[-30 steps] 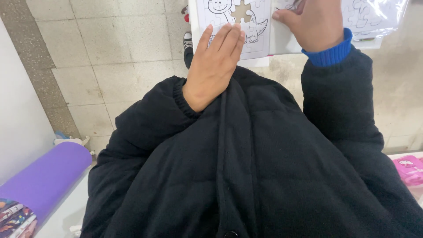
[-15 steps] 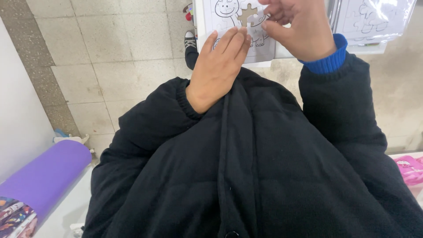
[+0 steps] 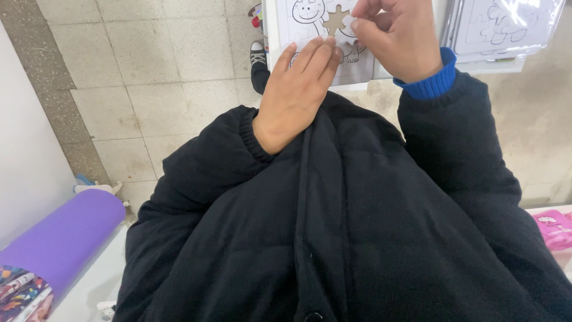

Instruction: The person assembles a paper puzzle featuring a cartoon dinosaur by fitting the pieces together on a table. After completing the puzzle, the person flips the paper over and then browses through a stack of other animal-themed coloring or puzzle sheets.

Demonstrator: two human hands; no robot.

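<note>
Hands work at a white jigsaw board (image 3: 310,36) printed with a black-line cartoon animal, seen from above over the front of a black padded jacket (image 3: 333,226). The board is at the top of the view, held out in front of the chest above a tiled floor (image 3: 149,65), so it needs steadying.

The left hand (image 3: 295,92) lies flat, fingers together and straight, its fingertips (image 3: 319,48) pressing on the board's lower part; it grips nothing and seems to serve only as a brace. The right hand (image 3: 396,39), in a blue cuff (image 3: 432,83) under the black sleeve, is curled, with thumb and fingers pinched on a small white puzzle piece (image 3: 348,24). That piece sits just beside a brown, piece-shaped gap (image 3: 335,19) in the board, where bare backing shows through. The hands are close together but not touching.

To the right, behind the right wrist, lies a clear plastic bag (image 3: 506,27) holding another line-drawn puzzle sheet. A small dark shoe (image 3: 257,58) with a white toe shows on the floor just left of the board. At lower left a purple roll (image 3: 65,238) rests on a white surface beside a colourful patterned item (image 3: 21,295). A pink object (image 3: 554,229) peeks in at the right edge.
</note>
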